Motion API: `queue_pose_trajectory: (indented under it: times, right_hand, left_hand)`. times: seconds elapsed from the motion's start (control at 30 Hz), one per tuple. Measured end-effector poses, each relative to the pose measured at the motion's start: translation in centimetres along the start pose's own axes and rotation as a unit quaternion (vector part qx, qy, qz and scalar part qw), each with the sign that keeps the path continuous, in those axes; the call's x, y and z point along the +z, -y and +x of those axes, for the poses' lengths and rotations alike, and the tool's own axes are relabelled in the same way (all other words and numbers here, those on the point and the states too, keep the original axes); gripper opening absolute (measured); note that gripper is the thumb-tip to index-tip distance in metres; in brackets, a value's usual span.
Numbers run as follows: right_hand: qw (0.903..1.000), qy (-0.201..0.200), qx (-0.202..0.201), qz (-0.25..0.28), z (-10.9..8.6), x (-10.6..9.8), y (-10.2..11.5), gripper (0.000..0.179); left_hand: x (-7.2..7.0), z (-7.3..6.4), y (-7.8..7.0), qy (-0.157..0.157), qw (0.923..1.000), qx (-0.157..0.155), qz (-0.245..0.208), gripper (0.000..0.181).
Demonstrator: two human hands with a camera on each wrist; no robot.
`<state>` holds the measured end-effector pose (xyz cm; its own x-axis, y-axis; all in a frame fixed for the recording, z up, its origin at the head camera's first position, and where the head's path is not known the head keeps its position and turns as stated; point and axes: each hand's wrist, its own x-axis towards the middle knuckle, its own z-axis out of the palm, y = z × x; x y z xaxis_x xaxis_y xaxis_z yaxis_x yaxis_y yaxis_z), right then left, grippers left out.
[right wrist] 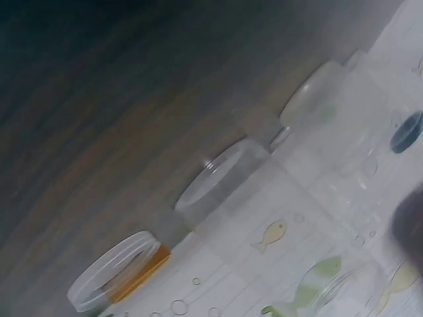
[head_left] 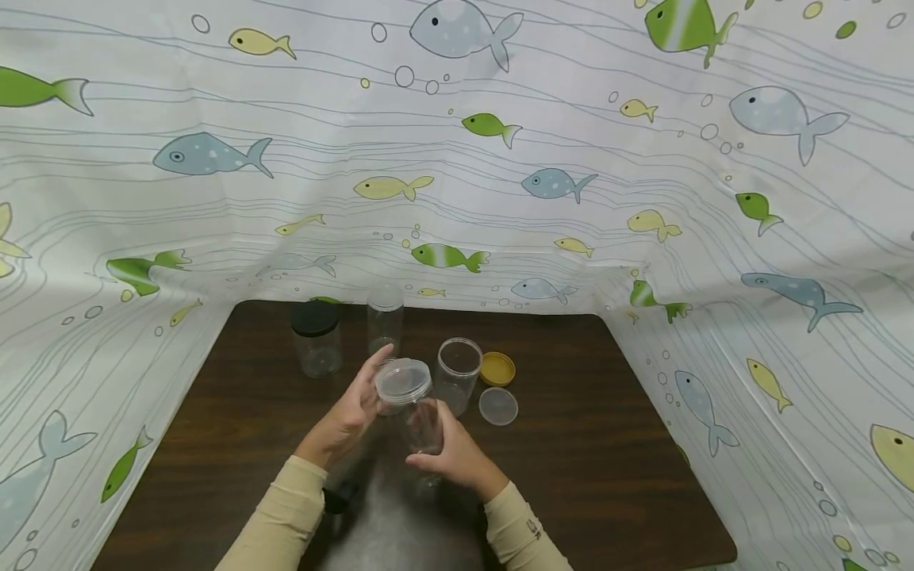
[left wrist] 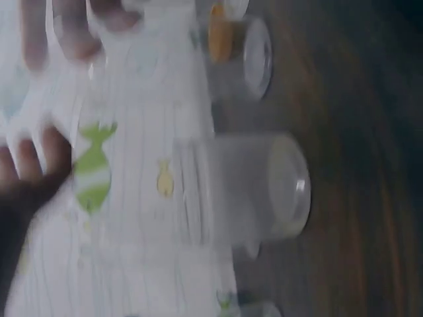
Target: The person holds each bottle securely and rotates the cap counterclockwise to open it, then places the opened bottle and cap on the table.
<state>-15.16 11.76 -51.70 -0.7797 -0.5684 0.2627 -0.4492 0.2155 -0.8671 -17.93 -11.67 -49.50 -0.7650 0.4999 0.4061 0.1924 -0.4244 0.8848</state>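
I see the right hand [head_left: 457, 456] gripping the jar [head_left: 416, 432], probably for steadiness; the left hand [head_left: 350, 414], fingers almost straight, is beside its lid [head_left: 404, 381].

The right hand [head_left: 457, 456] hides part of the lidded jar [head_left: 410, 411]; left of that jar, I can't identify a dark object [head_left: 340, 497].

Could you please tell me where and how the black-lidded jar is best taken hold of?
Probably round the clear body of the black-lidded jar, below the lid: the jar is round and upright, and how tightly the lid sits cannot be seen. In the head view, I would come from its left, since a tall clear container stands to its right.
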Motion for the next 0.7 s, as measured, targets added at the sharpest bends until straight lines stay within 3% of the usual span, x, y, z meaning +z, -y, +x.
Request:
queue_pose_trajectory:
  times: [0.07, 0.13, 0.23, 0.37, 0.57, 0.7]
  right_hand:
    - [0.9912, 0.075, -0.031, 0.105, -0.1, -0.5, -0.1, 0.076]
    - [0.9739, 0.131, -0.060, 0.175, 0.0, -0.7, -0.2, 0.075]
    - [0.9569, 0.171, -0.077, 0.222, 0.1, -0.7, -0.2, 0.081]
    - [0.9509, 0.197, -0.066, 0.229, 0.4, -0.6, -0.1, 0.086]
    - [0.9461, 0.224, -0.050, 0.228, 0.7, -0.4, -0.5, 0.085]
    - [0.9606, 0.194, -0.032, 0.197, 0.6, -0.5, -0.5, 0.079]
  left_hand:
    - [-0.7, -0.1, -0.7, 0.056, 0.9980, -0.009, -0.026, 0.127]
    - [-1.0, -0.1, -1.4, 0.102, 0.9940, -0.013, -0.039, 0.133]
    - [-1.0, 0.3, -1.9, 0.142, 0.9888, -0.024, -0.039, 0.131]
    - [-0.5, 0.8, -1.8, 0.179, 0.9822, -0.030, -0.046, 0.127]
    - [-0.3, 0.8, -1.2, 0.185, 0.9805, -0.010, -0.065, 0.103]
    - [-0.2, 0.6, -0.7, 0.137, 0.9888, -0.010, -0.058, 0.094]
